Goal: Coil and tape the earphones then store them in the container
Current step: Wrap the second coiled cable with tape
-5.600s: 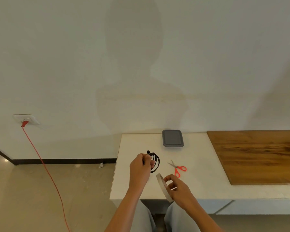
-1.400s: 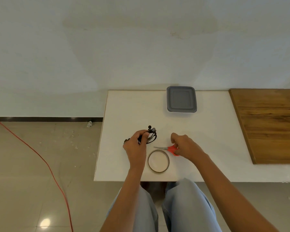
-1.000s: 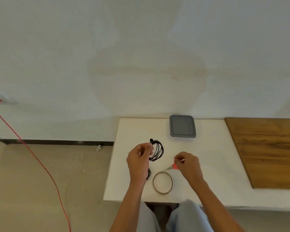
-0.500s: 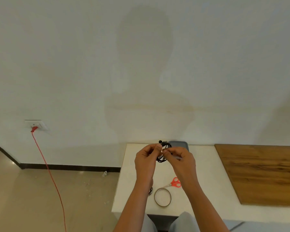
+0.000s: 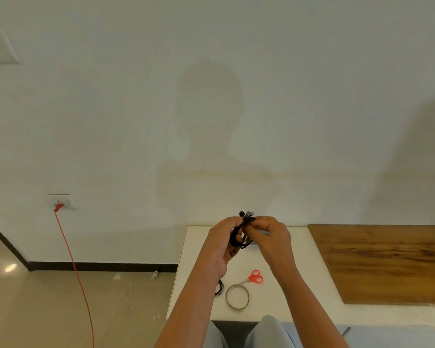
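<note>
Head view: left hand [image 5: 221, 243] and right hand [image 5: 271, 237] pinch coiled earphones [image 5: 239, 238].

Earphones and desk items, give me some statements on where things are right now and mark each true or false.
1. Both hands hold the coiled earphones above the table. True.
2. The scissors are in the right hand. False: they lie on the table.
3. The tape roll lies flat near the table's front edge. True.
4. The left hand holds the tape roll. False: it grips the earphones.
5. A red cable runs from the wall socket to the floor. True.
</note>
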Demonstrator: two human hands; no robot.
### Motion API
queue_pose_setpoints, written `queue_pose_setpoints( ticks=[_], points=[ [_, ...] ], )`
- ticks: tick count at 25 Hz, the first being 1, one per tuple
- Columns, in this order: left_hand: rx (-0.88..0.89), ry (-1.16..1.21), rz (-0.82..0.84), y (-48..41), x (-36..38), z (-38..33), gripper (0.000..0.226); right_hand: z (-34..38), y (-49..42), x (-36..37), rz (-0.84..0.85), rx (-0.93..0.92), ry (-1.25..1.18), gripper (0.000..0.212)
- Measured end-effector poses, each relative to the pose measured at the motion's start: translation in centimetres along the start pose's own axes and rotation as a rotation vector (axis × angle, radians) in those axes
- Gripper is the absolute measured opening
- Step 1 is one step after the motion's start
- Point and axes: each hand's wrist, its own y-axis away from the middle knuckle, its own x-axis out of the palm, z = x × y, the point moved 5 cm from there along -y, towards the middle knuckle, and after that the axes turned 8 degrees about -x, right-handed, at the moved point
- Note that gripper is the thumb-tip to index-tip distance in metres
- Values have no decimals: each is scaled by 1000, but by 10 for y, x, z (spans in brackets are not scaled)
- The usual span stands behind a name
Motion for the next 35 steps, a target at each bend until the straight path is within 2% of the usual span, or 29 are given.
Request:
queue_pose_setpoints(
  ticks=[6, 10, 12, 14, 16, 19, 27, 31, 35],
  points=[
    [-7, -68, 69, 19, 4, -1, 9, 5, 10, -6, -65, -49, 93, 11],
    [44, -124, 123, 24, 4, -2, 7, 18, 18, -9, -121, -86, 88, 31],
    [4, -134, 141, 27, 3, 0, 4, 23, 20, -12, -147, -92, 72, 37],
    [-29, -158, 144, 28, 2, 2, 12, 25, 21, -14, -160, -86, 62, 40],
    [-9, -183, 118, 27, 0, 2, 16, 25, 22, -14, -171, -98, 97, 37],
    [23, -208, 47, 22, -5, 4, 17, 18, 24, -11, -228, -135, 235, 10],
    [-21, -78, -54, 17, -10, 15, 8, 6, 35, -2, -435, -290, 542, 14],
    [-27, -26, -29, 15, -12, 19, 7, 4, 38, -1, -402, -328, 573, 13],
    [-25, -2, -10, 12, -14, 24, 20, -5, 38, 0, -329, -312, 528, 17]
  ],
)
